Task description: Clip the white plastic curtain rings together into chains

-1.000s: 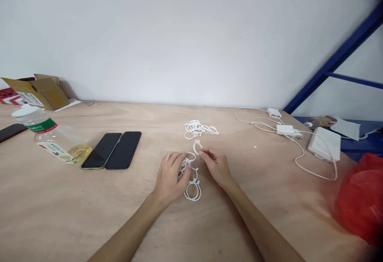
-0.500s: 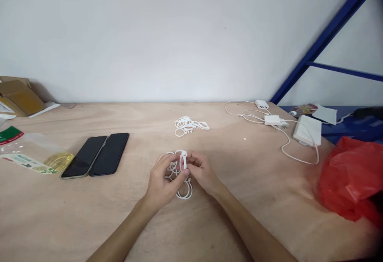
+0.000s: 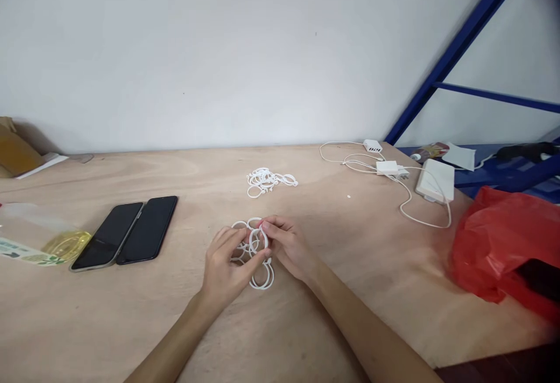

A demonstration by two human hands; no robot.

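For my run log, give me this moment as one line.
left hand: holding white ring | right hand: holding same ring | beyond: ring pile | also: two phones

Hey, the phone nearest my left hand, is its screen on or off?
Off, it seems: the phone shows only black, with nothing lit.

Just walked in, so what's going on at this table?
A person is handling a small white ring. The right hand pinches it near the top, and the left hand has its thumb at the lower edge. More loose rings lie on the table around the hands, with a separate pile of rings farther back toward the wall.
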